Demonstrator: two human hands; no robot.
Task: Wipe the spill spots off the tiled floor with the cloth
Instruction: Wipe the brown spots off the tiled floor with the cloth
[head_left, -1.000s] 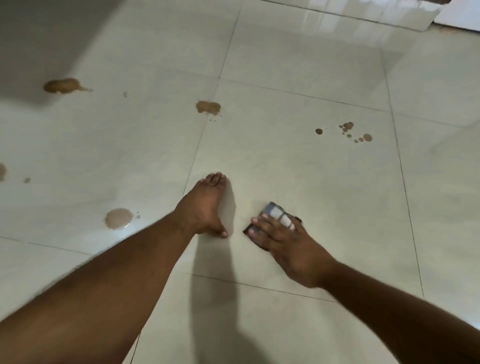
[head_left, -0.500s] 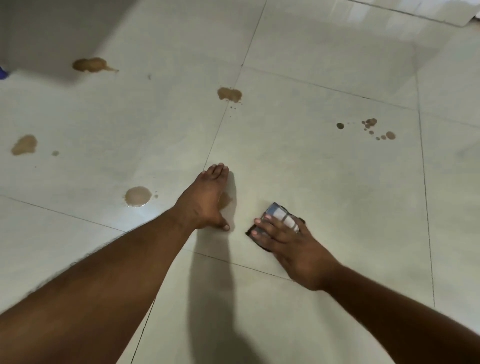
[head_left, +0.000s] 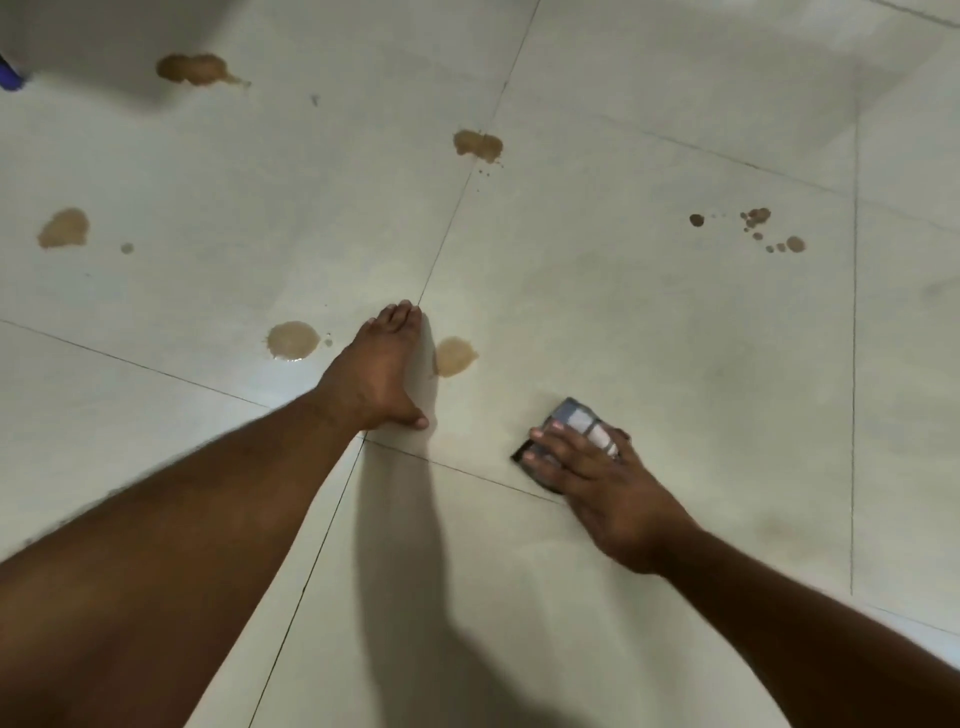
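Brown spot (head_left: 455, 355) newly uncovered beside left hand (head_left: 375, 371)

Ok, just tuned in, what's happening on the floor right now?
A person is crouched over the tiled floor, wiping up brown spills. The right hand presses a folded checked cloth flat on a tile. The left hand is planted open on the floor as a brace, between two spots: one to its left, one to its right. More spots lie farther out, including a cluster of small drops. None of these is under the cloth yet.
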